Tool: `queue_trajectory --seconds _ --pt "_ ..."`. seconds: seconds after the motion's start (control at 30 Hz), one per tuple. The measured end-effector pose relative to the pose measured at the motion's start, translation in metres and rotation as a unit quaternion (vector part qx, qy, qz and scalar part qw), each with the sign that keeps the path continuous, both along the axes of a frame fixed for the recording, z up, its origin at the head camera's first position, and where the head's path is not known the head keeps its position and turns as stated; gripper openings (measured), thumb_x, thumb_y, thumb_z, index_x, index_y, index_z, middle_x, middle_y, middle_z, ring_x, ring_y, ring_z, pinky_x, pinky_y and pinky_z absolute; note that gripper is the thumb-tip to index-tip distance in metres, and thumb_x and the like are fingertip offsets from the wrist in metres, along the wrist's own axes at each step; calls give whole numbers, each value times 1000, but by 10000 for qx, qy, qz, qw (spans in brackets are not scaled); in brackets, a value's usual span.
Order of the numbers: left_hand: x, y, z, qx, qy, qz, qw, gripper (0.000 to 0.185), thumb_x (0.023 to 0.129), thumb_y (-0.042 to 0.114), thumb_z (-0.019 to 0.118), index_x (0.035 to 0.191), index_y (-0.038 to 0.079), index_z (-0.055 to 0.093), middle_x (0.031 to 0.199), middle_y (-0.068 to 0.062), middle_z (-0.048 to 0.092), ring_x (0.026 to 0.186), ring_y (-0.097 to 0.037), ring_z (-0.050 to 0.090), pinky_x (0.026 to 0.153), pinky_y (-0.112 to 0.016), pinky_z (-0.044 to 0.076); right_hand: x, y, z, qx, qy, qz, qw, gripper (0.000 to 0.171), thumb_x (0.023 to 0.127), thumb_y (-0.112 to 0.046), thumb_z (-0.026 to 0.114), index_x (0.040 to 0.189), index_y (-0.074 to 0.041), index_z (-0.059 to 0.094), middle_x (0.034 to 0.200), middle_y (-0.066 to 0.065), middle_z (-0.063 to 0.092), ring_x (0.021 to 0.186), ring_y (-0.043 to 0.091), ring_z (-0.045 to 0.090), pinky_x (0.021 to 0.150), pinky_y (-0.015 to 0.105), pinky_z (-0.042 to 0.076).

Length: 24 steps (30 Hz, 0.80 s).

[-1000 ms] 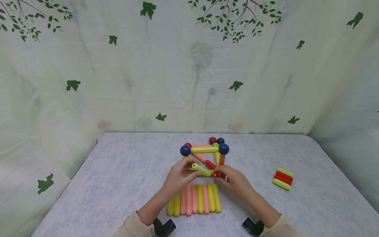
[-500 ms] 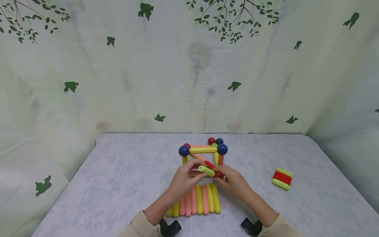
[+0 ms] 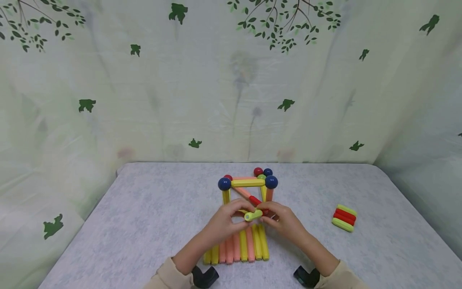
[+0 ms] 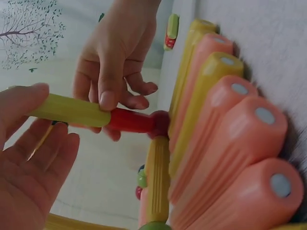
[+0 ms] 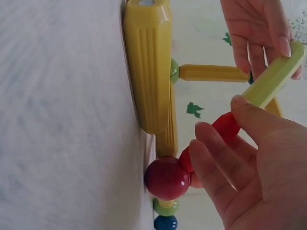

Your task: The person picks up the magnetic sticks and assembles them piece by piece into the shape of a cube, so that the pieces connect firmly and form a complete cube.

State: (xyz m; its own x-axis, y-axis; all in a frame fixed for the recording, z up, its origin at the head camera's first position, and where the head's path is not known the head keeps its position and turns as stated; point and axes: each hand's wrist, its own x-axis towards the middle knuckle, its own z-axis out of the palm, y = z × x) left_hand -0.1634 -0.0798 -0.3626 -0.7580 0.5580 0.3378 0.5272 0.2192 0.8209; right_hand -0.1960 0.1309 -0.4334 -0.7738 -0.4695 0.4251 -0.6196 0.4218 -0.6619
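My left hand (image 3: 225,220) pinches the free end of a lime-green magnetic stick (image 4: 72,111) between thumb and fingers. With thumb and fingers my right hand (image 3: 286,220) grips where that stick meets a short red stick (image 4: 129,120). The red stick rises from a dark red ball (image 5: 168,178) low on the tabletop. That ball also joins a yellow stick (image 4: 158,179) of a frame. Behind the hands, the frame's upper yellow bar (image 3: 248,183) spans two blue balls (image 3: 224,184). In the head view the hands hide much of the frame's lower front.
A row of yellow and pink sticks (image 3: 243,245) lies on the table (image 3: 151,216) just in front of the frame. Off to the right sits a small group of lime and red sticks (image 3: 344,218). A leaf-patterned curtain (image 3: 159,120) hangs behind the table.
The lime-green stick's free end has swung rightward and down toward the near side, and my left hand has moved with it. My right hand has stayed nearly in place at the joint.
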Motion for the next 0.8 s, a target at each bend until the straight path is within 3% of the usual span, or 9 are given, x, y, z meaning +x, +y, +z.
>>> queue_trajectory --seconds 0.1,0.17,0.27,0.33,0.4,0.43,0.6,0.8 --pt "-3 -5 3 -234 366 -89 9990 29 78 2 68 105 1 57 103 -8 57 96 -16 53 80 -27 47 -2 1 -1 -59 -1 76 10000 31 79 -5 67 108 -12 62 97 -2 61 74 9 56 61 24 50" --pt "-9 -11 1 -145 986 18 9950 30 78 5 69 106 4 57 104 -6 57 96 -17 52 79 -28 47 -2 0 -1 -81 -10 118 9999 31 78 -6 68 109 -12 63 97 -1 62 74 9 55 61 24 50" --pt "-21 -20 -1 117 2006 790 9764 28 80 7 68 106 6 57 104 -3 56 97 -17 50 81 -32 44 -3 0 0 -81 -31 182 9998 31 78 -7 68 109 -12 63 96 -2 63 74 8 55 61 24 50" --pt "-32 -26 -2 141 2346 1406 9618 25 83 9 64 107 7 57 107 -3 55 100 -17 47 83 -36 41 -3 -2 2 -66 -12 189 9998 31 78 -8 69 108 -12 64 96 -3 63 75 8 55 64 23 50" --pt "-41 -30 0 -47 2160 1805 9596 26 86 13 62 111 8 56 111 -2 52 105 -17 45 88 -39 38 -4 -4 3 -34 11 177 9998 30 78 -9 69 107 -12 64 96 -3 62 76 8 55 66 23 50" --pt "-45 -32 0 -170 1966 1843 9629 27 87 14 61 113 9 56 114 -3 51 106 -17 44 88 -40 39 -4 -5 4 -19 13 152 9999 30 78 -11 69 107 -11 64 96 -4 62 77 8 55 68 23 50" --pt "-56 -37 -7 -647 829 1662 9805 32 90 25 55 119 12 54 117 -2 50 99 -14 49 80 -36 46 -5 -13 6 53 3 -102 9999 28 79 -16 68 106 -10 64 95 -3 62 75 8 54 68 22 49" --pt "-58 -38 -14 -469 687 1587 9838 32 92 29 51 120 13 54 116 1 52 92 -11 51 69 -30 47 -8 -25 6 167 3 -698 9974 27 79 -16 68 106 -10 64 91 -5 61 71 7 50 63 21 47"
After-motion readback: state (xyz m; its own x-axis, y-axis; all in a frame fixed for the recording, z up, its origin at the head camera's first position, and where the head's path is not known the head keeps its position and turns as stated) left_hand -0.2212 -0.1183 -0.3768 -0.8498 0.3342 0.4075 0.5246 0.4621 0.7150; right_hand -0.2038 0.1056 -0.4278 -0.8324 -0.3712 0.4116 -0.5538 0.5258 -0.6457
